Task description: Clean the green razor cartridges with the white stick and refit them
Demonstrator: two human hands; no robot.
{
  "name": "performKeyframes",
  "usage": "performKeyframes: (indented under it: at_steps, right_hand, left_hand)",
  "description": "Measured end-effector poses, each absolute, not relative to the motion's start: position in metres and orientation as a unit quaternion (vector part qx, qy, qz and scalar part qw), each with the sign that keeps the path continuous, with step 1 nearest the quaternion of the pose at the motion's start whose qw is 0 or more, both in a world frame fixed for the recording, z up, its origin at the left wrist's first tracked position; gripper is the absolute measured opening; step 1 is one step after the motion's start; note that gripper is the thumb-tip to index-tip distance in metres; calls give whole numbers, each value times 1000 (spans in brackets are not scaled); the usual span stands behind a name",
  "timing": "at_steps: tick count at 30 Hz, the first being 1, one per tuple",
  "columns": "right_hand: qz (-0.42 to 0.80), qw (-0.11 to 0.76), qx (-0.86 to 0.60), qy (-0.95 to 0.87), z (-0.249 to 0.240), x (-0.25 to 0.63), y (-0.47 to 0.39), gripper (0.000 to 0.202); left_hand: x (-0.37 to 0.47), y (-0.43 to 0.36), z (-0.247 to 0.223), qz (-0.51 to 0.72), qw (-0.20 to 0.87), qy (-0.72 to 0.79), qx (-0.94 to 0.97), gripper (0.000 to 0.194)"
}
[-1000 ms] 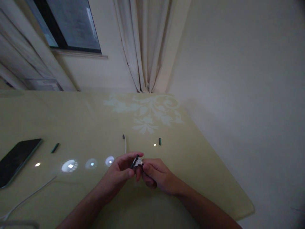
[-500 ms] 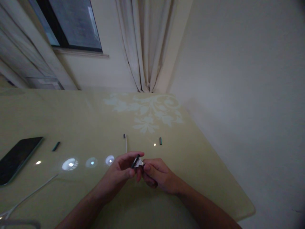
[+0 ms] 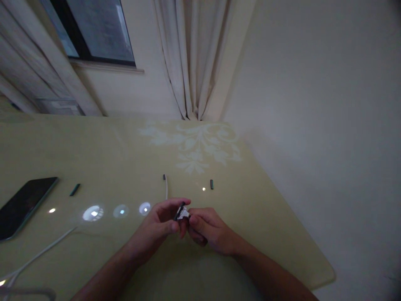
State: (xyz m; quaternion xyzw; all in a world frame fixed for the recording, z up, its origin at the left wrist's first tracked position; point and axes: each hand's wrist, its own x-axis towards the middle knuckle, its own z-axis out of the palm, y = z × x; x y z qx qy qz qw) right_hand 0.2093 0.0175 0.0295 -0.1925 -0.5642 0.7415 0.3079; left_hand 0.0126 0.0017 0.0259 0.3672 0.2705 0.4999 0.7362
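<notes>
Both my hands meet over the table, around a small black-and-silver piece (image 3: 181, 212). My left hand (image 3: 158, 223) curls around its dark, bar-like end, with the thumb below and the index finger above. From the other side, the thumb and fingers of my right hand (image 3: 208, 229) pinch its silvery end. Fingers cover part of the piece, and it is too small to tell its kind. Just beyond my left hand lies a thin white stick or cord (image 3: 166, 188) with a dark tip, its near end hidden. A small black-and-teal bar (image 3: 211, 184) lies beyond my right hand.
A dark phone-like slab (image 3: 26, 205) lies at the left of the glossy table (image 3: 266, 234), with another small black-and-teal bar (image 3: 74, 190) beside it. A white cable (image 3: 44, 251) runs in from the lower left. A wall (image 3: 313, 125) borders the table's right side.
The black-and-silver piece has tilted very slightly between my fingers. Both hands stay nearly where they were, and the view has shifted a little.
</notes>
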Motion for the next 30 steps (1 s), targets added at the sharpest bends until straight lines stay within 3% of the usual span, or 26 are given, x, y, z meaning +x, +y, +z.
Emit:
performKeyframes:
  at_steps: [30]
  right_hand:
    - [743, 283, -220, -566, 33, 211, 18, 58]
  left_hand:
    - [4, 4, 26, 483, 725, 303, 387, 50]
